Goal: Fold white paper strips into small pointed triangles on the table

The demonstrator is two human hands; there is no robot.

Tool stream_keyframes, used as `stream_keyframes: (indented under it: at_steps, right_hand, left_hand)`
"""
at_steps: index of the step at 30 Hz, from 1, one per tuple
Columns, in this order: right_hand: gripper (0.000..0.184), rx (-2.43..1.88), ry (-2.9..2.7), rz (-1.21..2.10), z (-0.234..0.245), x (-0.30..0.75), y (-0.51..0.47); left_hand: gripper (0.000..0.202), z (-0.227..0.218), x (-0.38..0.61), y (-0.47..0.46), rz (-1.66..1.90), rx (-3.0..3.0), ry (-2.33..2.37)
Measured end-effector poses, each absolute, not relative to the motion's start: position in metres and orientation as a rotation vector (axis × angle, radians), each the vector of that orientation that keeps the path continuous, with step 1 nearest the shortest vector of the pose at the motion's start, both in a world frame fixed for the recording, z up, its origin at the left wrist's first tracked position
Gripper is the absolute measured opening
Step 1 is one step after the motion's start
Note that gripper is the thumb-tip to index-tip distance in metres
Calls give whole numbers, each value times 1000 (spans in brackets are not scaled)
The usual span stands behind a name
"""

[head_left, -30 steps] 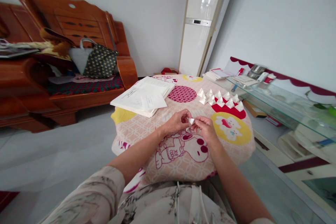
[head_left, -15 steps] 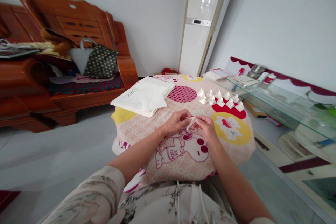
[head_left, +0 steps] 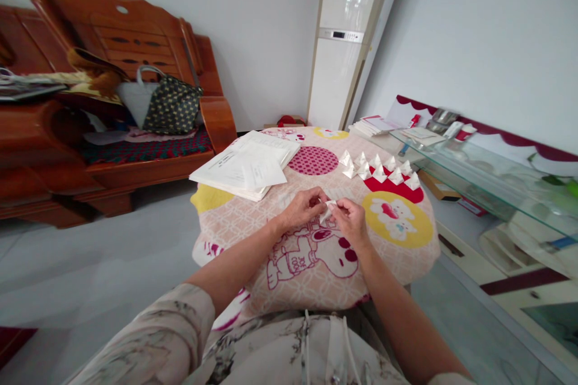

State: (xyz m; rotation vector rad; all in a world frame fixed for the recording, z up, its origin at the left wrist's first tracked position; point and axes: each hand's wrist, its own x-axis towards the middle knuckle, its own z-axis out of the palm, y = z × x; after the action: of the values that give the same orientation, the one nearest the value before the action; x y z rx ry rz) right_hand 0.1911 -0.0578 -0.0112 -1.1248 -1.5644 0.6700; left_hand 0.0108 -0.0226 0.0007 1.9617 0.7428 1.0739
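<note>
My left hand (head_left: 303, 207) and my right hand (head_left: 350, 221) meet over the middle of a small table covered by a pink cartoon-print cloth (head_left: 316, 264). Both pinch a small folded piece of white paper (head_left: 327, 209) between their fingertips, just above the cloth. Behind the hands, several folded white paper pieces (head_left: 379, 169) stand in a row on the cloth. A stack of white paper sheets (head_left: 246, 165) lies at the table's far left.
A wooden bench (head_left: 112, 132) with a patterned bag (head_left: 171, 105) stands at the left. A tall white air conditioner (head_left: 343, 42) is in the corner. A glass shelf (head_left: 487, 174) with books and small items runs along the right.
The small paper piece has shifted slightly between my fingertips and now shows more of a flap. Both hands stay in about the same place.
</note>
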Motion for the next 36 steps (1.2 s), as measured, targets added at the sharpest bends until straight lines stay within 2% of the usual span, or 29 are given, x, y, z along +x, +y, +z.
stream_keyframes:
  at_steps: [14,22,28,36]
  right_hand:
    - [24,-1178,-1610,276,-18,188,-49]
    - [20,-1183,-1635,279,-22,189,-47]
    - [15,-1195,-1660,289,-22,189,-48]
    - [25,-1155,-1726,196,-18,190,-52]
  left_hand:
    - [4,-6,15,-26,1049,2200,809]
    - [23,3,12,-28,1068,2016,743]
    - [26,4,11,-28,1037,1979,717]
    - [22,5,12,-27,1072,1992,708]
